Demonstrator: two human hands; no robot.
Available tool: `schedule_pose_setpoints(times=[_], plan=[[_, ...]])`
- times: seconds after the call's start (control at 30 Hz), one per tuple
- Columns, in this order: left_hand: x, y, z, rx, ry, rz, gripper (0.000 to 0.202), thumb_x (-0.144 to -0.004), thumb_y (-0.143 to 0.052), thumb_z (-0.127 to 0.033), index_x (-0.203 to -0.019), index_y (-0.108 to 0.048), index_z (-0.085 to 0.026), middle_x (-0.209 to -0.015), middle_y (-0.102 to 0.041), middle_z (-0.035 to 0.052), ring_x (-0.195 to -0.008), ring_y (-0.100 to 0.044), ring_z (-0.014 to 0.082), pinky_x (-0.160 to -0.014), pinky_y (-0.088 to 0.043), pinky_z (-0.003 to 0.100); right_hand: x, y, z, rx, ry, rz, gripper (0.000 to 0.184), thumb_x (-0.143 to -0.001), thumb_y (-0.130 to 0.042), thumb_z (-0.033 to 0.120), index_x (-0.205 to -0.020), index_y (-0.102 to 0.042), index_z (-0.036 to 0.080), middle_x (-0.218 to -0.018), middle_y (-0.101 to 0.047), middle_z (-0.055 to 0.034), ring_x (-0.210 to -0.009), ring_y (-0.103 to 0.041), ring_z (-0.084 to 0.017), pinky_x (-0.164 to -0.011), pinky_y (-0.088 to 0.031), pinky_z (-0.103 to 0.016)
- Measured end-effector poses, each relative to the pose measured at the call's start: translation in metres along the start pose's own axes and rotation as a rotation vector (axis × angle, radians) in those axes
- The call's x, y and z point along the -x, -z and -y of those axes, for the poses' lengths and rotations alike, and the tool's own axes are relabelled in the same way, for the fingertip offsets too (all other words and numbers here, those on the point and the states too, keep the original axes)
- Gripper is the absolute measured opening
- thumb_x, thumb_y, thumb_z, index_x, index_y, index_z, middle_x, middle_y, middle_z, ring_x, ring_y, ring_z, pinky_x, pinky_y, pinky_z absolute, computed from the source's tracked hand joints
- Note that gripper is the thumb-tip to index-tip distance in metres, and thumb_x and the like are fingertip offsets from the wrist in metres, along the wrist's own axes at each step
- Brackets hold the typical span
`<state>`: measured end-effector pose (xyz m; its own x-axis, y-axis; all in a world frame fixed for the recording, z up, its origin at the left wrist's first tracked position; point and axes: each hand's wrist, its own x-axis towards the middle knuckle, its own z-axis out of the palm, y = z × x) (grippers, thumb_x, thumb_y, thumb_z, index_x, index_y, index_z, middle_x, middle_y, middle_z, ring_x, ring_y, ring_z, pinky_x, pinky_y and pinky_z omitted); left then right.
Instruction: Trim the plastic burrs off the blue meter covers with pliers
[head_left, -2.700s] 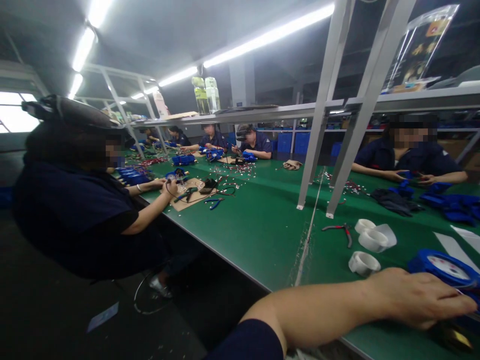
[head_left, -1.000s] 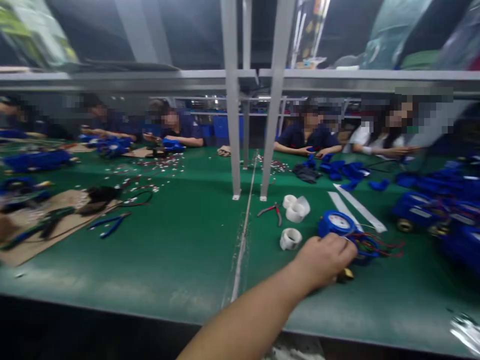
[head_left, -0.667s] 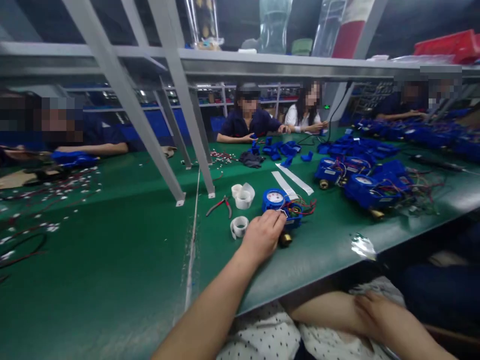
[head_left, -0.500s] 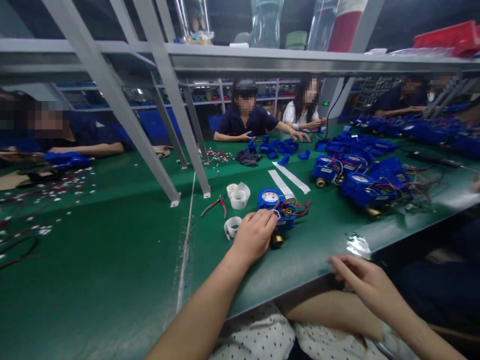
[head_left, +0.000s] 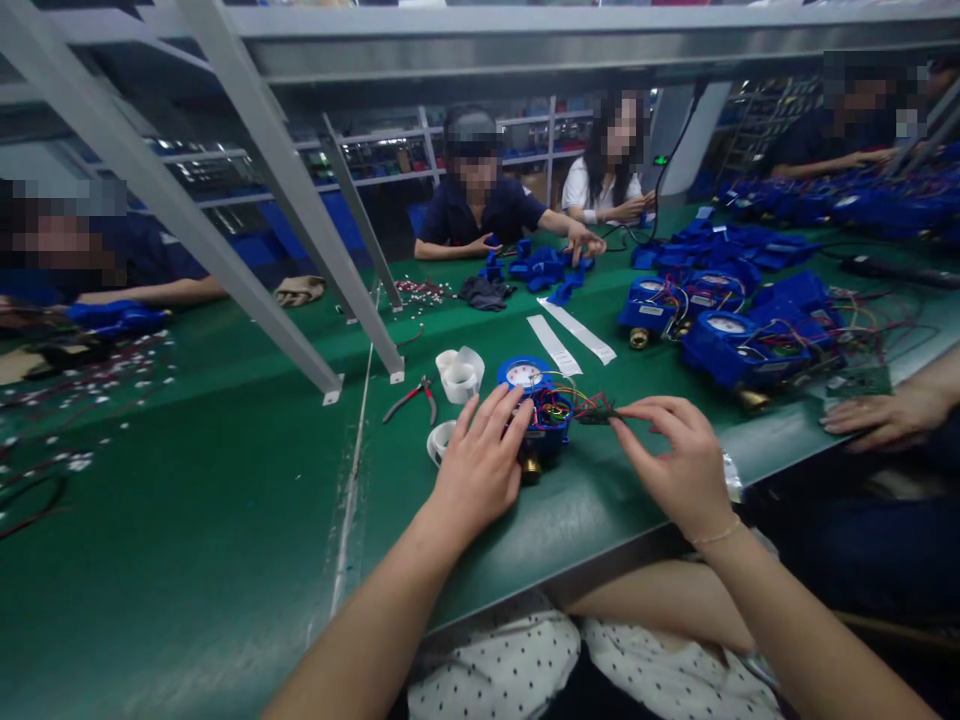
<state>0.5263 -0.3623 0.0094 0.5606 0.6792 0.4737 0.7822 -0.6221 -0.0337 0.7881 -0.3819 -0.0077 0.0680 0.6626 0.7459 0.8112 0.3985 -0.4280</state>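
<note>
In front of me on the green bench sits a blue water meter [head_left: 551,438] with a round white dial, a brass fitting below and loose coloured wires. My left hand [head_left: 484,450] steadies it from the left, fingers laid over its side. Between thumb and fingertips, my right hand [head_left: 675,455] pinches the edge of a small dark circuit board [head_left: 598,412] at the end of those wires, just right of the meter. Rolls of white labels [head_left: 460,375] and red-handled pliers [head_left: 411,398] lie left of the meter. Two white label strips [head_left: 555,345] lie behind it.
More wired blue meters [head_left: 742,345] crowd the bench at right, near a neighbour's hand [head_left: 889,412]. Blue plastic parts [head_left: 551,268] and a dark cloth [head_left: 485,292] lie farther back. Metal shelf posts [head_left: 330,250] rise at left. Other people sit across the bench.
My right hand has risen from the bench edge and taken hold of the circuit board. My left hand stays on the meter. The view has tilted down, and a neighbour's hand has appeared at right.
</note>
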Motion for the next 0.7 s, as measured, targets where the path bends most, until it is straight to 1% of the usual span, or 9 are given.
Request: schedule_pose_setpoints(times=[0.1, 0.2, 0.27, 0.3, 0.37, 0.43, 0.5, 0.6, 0.7], plan=[[0.004, 0.007, -0.008, 0.023, -0.025, -0.145, 0.064, -0.087, -0.063, -0.018, -0.149, -0.047, -0.017, -0.156, -0.051, 0.0118, -0.147, -0.044, 0.0297, -0.123, -0.031, 0.05, -0.011, 0.01, 0.022, 0.049, 0.119, -0.055, 0.014, -0.091, -0.074, 0.021, -0.105, -0.076, 0.021, -0.098, -0.069, -0.0064, -0.093, -0.066, -0.022, -0.088, -0.054, -0.041], [0.01, 0.011, -0.018, 0.088, -0.038, -0.463, 0.038, -0.087, -0.068, -0.022, -0.123, -0.059, -0.017, -0.114, -0.073, 0.0104, -0.107, -0.068, 0.0254, -0.095, -0.053, 0.039, -0.018, 0.012, 0.045, 0.133, 0.24, -0.076, 0.022, -0.088, -0.076, 0.016, -0.11, -0.076, 0.021, -0.093, -0.07, -0.0061, -0.088, -0.066, -0.023, -0.084, -0.054, -0.04], [0.014, 0.015, -0.024, 0.191, -0.047, -0.617, 0.022, -0.086, -0.069, -0.023, -0.105, -0.058, -0.02, -0.091, -0.072, 0.0052, -0.082, -0.068, 0.021, -0.077, -0.053, 0.034, -0.019, 0.011, 0.059, 0.184, 0.309, -0.07, 0.027, -0.087, -0.077, 0.014, -0.112, -0.075, 0.022, -0.091, -0.072, -0.0056, -0.091, -0.068, -0.025, -0.084, -0.053, -0.041], [0.015, 0.018, -0.027, 0.284, -0.039, -0.608, 0.015, -0.087, -0.067, -0.024, -0.098, -0.057, -0.021, -0.084, -0.07, 0.0032, -0.075, -0.065, 0.0191, -0.071, -0.052, 0.032, -0.019, 0.01, 0.065, 0.204, 0.345, -0.063, 0.031, -0.086, -0.077, 0.012, -0.115, -0.075, 0.023, -0.091, -0.073, -0.0047, -0.094, -0.069, -0.025, -0.086, -0.052, -0.041], [0.015, 0.022, -0.032, 0.546, 0.057, -0.436, 0.005, -0.095, -0.058, -0.025, -0.094, -0.058, -0.021, -0.082, -0.069, 0.0019, -0.073, -0.065, 0.0168, -0.069, -0.05, 0.029, -0.016, 0.008, 0.077, 0.223, 0.425, -0.034, 0.037, -0.087, -0.076, 0.01, -0.121, -0.072, 0.025, -0.093, -0.077, -0.002, -0.097, -0.071, -0.024, -0.089, -0.05, -0.041], [0.013, 0.024, -0.034, 0.846, 0.257, -0.211, 0.02, -0.104, -0.046, -0.031, -0.098, -0.062, -0.02, -0.084, -0.069, 0.0017, -0.075, -0.066, 0.0156, -0.071, -0.051, 0.028, -0.013, 0.005, 0.087, 0.229, 0.512, 0.019, 0.04, -0.091, -0.072, 0.01, -0.128, -0.069, 0.024, -0.104, -0.079, 0.0006, -0.101, -0.072, -0.022, -0.092, -0.048, -0.041], [0.011, 0.02, -0.034, 1.125, 0.459, -0.093, 0.033, -0.108, -0.039, -0.041, -0.101, -0.063, -0.02, -0.083, -0.068, 0.0009, -0.067, -0.064, 0.0137, -0.063, -0.051, 0.026, -0.01, 0.002, 0.096, 0.246, 0.597, 0.066, 0.037, -0.095, -0.067, 0.012, -0.131, -0.067, 0.023, -0.117, -0.078, 0.0015, -0.106, -0.073, -0.021, -0.094, -0.047, -0.04], [0.01, 0.009, -0.03, 1.465, 0.646, -0.076, 0.04, -0.105, -0.041, -0.055, -0.093, -0.059, -0.021, -0.072, -0.06, -0.002, -0.052, -0.053, 0.0113, -0.045, -0.042, 0.022, -0.008, -0.005, 0.105, 0.287, 0.696, 0.102, 0.035, -0.1, -0.062, 0.013, -0.134, -0.065, 0.018, -0.126, -0.074, -0.0007, -0.111, -0.073, -0.02, -0.097, -0.046, -0.04], [0.008, 0.002, -0.025, 1.593, 0.688, -0.147, 0.038, -0.101, -0.05, -0.056, -0.088, -0.055, -0.021, -0.064, -0.052, -0.0036, -0.052, -0.052, 0.0113, -0.044, -0.041, 0.021, -0.006, -0.011, 0.106, 0.231, 0.736, 0.154, 0.042, -0.099, -0.063, 0.013, -0.141, -0.059, 0.012, -0.132, -0.071, -0.0074, -0.117, -0.071, -0.023, -0.101, -0.048, -0.041]])
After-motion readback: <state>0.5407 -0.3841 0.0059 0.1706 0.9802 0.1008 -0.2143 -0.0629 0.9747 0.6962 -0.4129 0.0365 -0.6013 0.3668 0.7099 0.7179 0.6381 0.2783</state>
